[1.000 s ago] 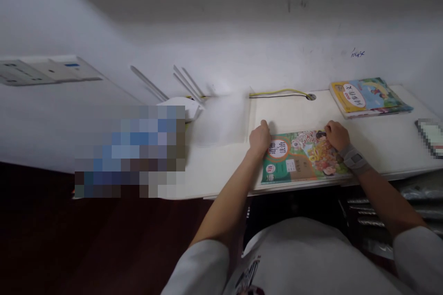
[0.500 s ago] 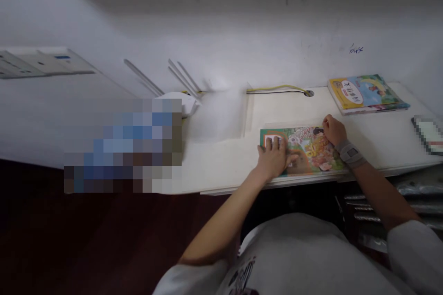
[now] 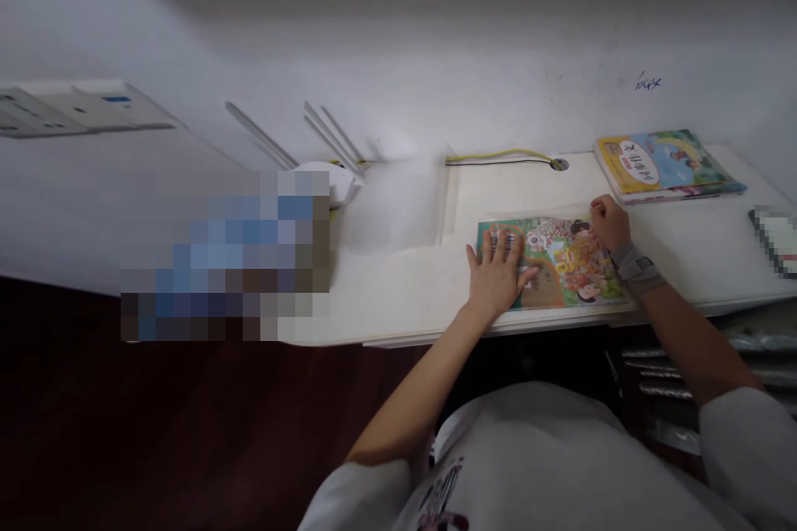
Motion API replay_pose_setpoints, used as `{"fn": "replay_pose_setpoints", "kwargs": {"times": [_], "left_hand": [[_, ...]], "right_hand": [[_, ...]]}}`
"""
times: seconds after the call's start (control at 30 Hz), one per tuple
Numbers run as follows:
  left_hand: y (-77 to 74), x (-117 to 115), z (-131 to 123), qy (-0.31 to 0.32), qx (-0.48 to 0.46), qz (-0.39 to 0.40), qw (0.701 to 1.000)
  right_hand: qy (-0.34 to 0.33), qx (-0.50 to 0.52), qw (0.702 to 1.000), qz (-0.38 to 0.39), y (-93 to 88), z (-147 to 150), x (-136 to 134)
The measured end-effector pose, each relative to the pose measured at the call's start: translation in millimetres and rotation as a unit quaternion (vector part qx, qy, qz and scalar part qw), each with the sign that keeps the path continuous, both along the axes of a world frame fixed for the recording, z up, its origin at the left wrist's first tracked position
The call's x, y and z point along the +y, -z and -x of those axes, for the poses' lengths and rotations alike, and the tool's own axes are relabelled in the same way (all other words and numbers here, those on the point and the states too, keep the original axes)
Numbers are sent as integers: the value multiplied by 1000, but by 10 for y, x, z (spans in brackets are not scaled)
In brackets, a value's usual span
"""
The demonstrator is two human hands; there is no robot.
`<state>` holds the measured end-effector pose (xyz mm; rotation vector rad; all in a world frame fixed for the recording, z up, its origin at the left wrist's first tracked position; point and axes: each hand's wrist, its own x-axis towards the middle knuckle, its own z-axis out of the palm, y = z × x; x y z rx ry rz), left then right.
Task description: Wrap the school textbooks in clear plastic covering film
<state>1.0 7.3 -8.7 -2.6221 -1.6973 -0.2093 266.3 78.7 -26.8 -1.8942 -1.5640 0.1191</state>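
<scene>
A colourful picture-covered book (image 3: 548, 270) lies on the white desk, close to its front edge. My left hand (image 3: 496, 270) rests flat on the left part of this cover, fingers spread. A clear plastic book cover (image 3: 560, 211) shows as a thin see-through strip past the book's far edge. At the far right corner, my right hand (image 3: 610, 224) is closed, its fingertips pinching the plastic's edge. A grey band with a small dark face circles the right wrist.
Blurry clear plastic sheets (image 3: 398, 199) lie left of the book, by a white router (image 3: 327, 178) with several antennas. Stacked books (image 3: 666, 166) sit at the back right; a phone (image 3: 775, 241) lies at the right edge. A yellow cable (image 3: 504, 153) runs along the wall.
My left hand now lies flatter, with its fingers more spread. My right hand stays at the far right corner, and more of the clear plastic shows beside it. The view has shifted slightly.
</scene>
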Motion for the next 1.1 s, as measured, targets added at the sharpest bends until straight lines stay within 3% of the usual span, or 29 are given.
{"fn": "replay_pose_setpoints", "kwargs": {"times": [0.2, 0.3, 0.4, 0.5, 0.6, 0.77, 0.83, 0.93, 1.0, 1.1], "left_hand": [[70, -24, 42, 7, 2, 3, 1000], [9, -68, 20, -30, 14, -2, 999], [-73, -73, -72, 2, 24, -20, 999], [-75, -46, -132, 62, 25, -20, 998], [7, -12, -63, 58, 23, 12, 998], [118, 71, 212, -44, -12, 34, 998], [132, 159, 309, -101, -64, 30, 992], [128, 373, 422, -124, -196, 63, 971], [103, 552, 476, -125, -316, 110, 934], [38, 816, 519, -151, -494, 170, 839]], "right_hand": [[-36, -70, 995, 57, -83, -64, 46], [-53, -161, 985, -2, -219, 124, -115], [-133, -251, 956, -71, -297, 418, -418], [-264, -296, 918, -24, -213, 477, -688], [-219, -291, 931, 40, -28, 196, -806], [-141, -187, 972, 33, 138, -252, -752], [-108, -97, 989, 15, 120, -301, -656], [-80, 47, 995, 19, 45, -333, -433], [-82, 136, 987, 32, -4, -354, -260], [-93, 219, 971, 37, -35, -369, -36]]}}
